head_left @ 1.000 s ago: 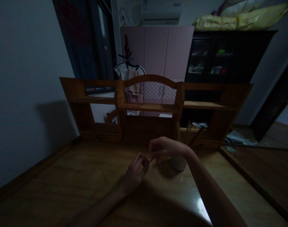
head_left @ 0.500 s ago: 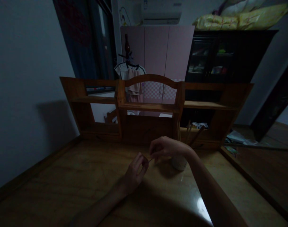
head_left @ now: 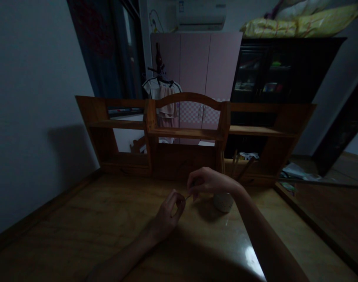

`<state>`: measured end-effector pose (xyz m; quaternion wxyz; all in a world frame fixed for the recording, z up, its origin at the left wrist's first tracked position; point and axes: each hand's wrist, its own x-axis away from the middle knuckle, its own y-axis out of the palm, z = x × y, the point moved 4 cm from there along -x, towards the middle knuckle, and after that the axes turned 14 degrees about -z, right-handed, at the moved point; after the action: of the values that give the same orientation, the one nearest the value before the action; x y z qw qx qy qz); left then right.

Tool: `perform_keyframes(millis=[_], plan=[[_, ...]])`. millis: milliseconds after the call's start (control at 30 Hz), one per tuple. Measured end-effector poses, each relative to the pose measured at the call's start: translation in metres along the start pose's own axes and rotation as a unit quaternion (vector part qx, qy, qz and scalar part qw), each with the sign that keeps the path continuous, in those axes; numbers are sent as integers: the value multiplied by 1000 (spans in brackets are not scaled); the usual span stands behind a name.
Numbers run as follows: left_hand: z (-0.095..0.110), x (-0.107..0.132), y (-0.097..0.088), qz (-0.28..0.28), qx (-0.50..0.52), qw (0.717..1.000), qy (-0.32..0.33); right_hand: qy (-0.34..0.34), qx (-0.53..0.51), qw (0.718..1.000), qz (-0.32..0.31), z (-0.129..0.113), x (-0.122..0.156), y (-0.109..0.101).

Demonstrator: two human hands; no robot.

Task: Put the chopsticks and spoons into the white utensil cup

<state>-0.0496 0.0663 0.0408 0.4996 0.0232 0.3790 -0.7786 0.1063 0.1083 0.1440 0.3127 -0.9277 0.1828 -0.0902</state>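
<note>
A short, thin strand-like thing (head_left: 187,197) spans the small gap between my two hands; the dim light hides its kind. Thumb and index finger of my left hand (head_left: 167,213) are pinched on its lower end, curled in a ring low over the desk. My right hand (head_left: 204,181) is bent down from the wrist, fingertips pinched at the strand's upper end. Just behind my right hand and forearm stands a pale, speckled cup (head_left: 223,203), its upper part covered by my arm. Thin sticks (head_left: 234,161) and a thicker brown stick (head_left: 247,167) rise above the forearm there.
The wooden desk (head_left: 79,223) carries a shelf unit (head_left: 186,134) along its back edge. A wall (head_left: 34,117) borders the left side, and a raised wooden rim (head_left: 311,223) runs along the right. Light glares off the desk surface near my right forearm.
My right hand has shifted very slightly up and right, so a little more of the thin strand shows. My left hand stays almost in place.
</note>
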Motion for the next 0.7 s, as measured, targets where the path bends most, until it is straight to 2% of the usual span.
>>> perform_keyframes(millis=[300,567,700], plan=[[-7,1,3,-7,7,1000,-12,7,55,998,-12,0,0,-1],[-8,2,3,0,4,1000,-23,11,28,999,-32,6,0,0],[-8,1,3,0,5,1000,-23,14,44,999,-13,5,0,-1]])
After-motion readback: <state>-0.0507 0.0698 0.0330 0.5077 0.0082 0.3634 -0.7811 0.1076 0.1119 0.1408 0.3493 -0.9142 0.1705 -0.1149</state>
